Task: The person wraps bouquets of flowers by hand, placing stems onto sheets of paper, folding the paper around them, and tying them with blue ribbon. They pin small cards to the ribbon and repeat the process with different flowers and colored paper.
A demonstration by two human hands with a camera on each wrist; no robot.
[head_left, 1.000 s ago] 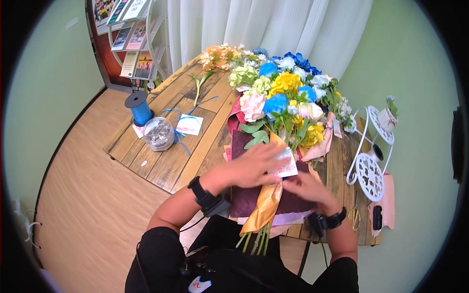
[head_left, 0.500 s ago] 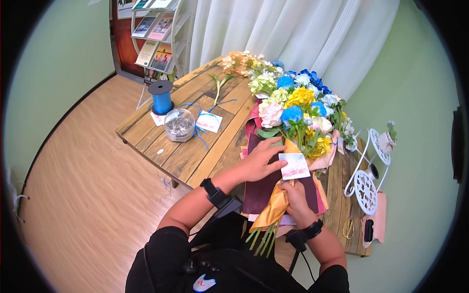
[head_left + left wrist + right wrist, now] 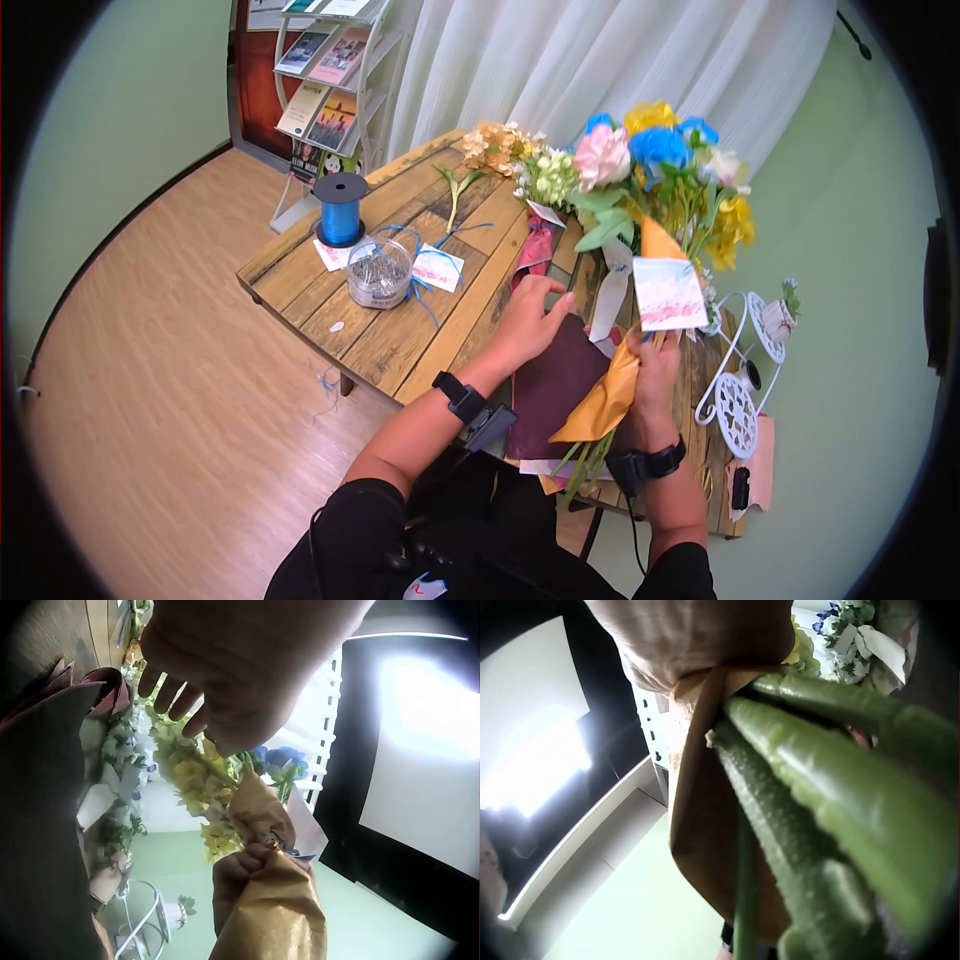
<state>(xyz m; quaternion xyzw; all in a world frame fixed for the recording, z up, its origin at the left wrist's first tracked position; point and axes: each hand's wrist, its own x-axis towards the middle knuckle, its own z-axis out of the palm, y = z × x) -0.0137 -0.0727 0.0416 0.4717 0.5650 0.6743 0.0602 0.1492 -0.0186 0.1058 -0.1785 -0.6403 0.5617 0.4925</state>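
In the head view my right hand point(image 3: 655, 375) grips a bouquet round its orange wrapping point(image 3: 605, 395), holding it raised and tilted. Pink, blue and yellow flowers point(image 3: 660, 150) top it, and a white card with a pink print point(image 3: 668, 293) hangs at the front. Green stems point(image 3: 810, 780) stick out below the wrapping in the right wrist view. My left hand point(image 3: 530, 325) is left of the bouquet, fingers spread and holding nothing, above dark purple paper point(image 3: 548, 400). The left wrist view shows the left hand point(image 3: 240, 667) apart from the wrapping point(image 3: 277, 915).
Blue ribbon spool point(image 3: 340, 215), clear tub of small metal pieces point(image 3: 379, 272), a card point(image 3: 438, 267) and a loose green sprig point(image 3: 455, 195) lie at the wooden table's left. Other flowers point(image 3: 500, 148) lie at the back. A white metal stand point(image 3: 737, 400) is at the right.
The right hand has taken hold of the wrapped bouquet and lifted it up and to the right. The left hand has come away from the card. The view has shifted too.
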